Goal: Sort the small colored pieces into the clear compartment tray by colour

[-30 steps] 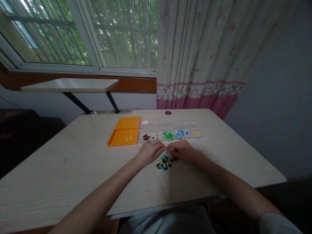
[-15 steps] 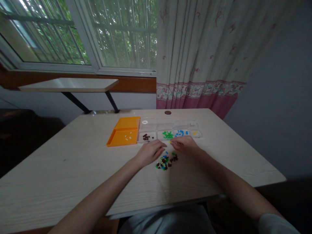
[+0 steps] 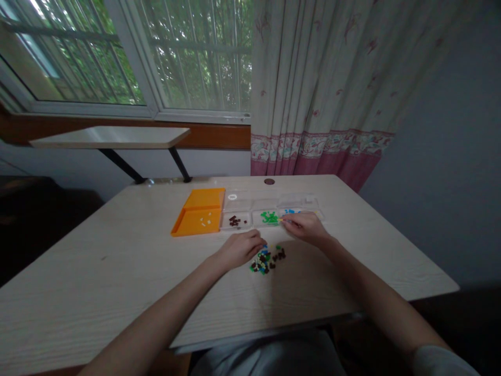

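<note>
A mixed pile of small toy bricks (image 3: 261,263) in brown, green, blue and pale colours lies on the table. My left hand (image 3: 243,247) is at its upper left edge, fingers closed together; what they hold, if anything, is hidden. Blue shows close by the fingertips. My right hand (image 3: 305,226) pinches a small yellow brick (image 3: 280,220) beside the green bricks (image 3: 270,217) in a clear compartment tray (image 3: 250,198). Brown bricks (image 3: 235,221) sit in the compartment left of the green ones. Blue bricks (image 3: 290,211) are partly covered by my right hand.
Left of the clear tray stands an orange tray (image 3: 188,224) with several pale pieces in it. A raised shelf (image 3: 117,137) on black legs is at the back left of the table (image 3: 117,282). A round dark disc (image 3: 269,181) is near the back edge.
My right hand has moved forward and right with the yellow brick, now over the clear tray's front. My left hand has shifted slightly toward the pile, its fingertips near the blue piece.
</note>
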{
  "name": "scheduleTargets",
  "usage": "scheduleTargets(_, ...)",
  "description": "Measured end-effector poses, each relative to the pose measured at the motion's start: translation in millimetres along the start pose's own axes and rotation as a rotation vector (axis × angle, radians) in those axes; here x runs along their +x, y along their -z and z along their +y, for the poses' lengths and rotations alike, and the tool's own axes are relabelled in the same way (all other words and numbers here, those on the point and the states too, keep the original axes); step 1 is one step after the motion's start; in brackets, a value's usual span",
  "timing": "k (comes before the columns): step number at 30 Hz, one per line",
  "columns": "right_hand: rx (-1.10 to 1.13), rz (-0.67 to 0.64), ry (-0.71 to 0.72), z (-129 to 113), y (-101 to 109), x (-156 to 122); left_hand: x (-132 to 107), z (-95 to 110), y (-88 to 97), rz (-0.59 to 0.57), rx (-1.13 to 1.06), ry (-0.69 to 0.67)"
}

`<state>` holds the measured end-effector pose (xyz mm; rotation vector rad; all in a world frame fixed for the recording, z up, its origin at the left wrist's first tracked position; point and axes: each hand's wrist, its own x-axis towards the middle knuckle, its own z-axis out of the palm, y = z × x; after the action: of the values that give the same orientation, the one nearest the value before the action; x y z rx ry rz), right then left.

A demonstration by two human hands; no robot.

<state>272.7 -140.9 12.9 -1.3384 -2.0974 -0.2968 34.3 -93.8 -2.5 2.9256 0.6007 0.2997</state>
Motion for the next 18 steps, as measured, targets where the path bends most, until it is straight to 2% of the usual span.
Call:
scheduleTargets(3, -0.007, -0.194, -0.166, 26, 14, -1, -1, -1, 0.6, 0.001, 0.000, -0.009)
scheduleTargets(6, -0.089, -0.251, -0.342, 59, 29, -7, -2, -2, 0.7, 0.009, -0.004, -0.021)
scheduleTargets(10, -0.157, -0.324, -0.494, 94, 42, -20, -2, -1, 0.2, 0.022, -0.003, -0.022)
scheduleTargets(14, -0.167, -0.326, -0.553, 108, 44, -29, -1, -1, -0.2, 0.032, -0.010, -0.026)
scheduleTargets(18, -0.190, -0.303, -0.588, 107, 46, -28, -1, -2, -2.2, 0.032, -0.006, -0.028)
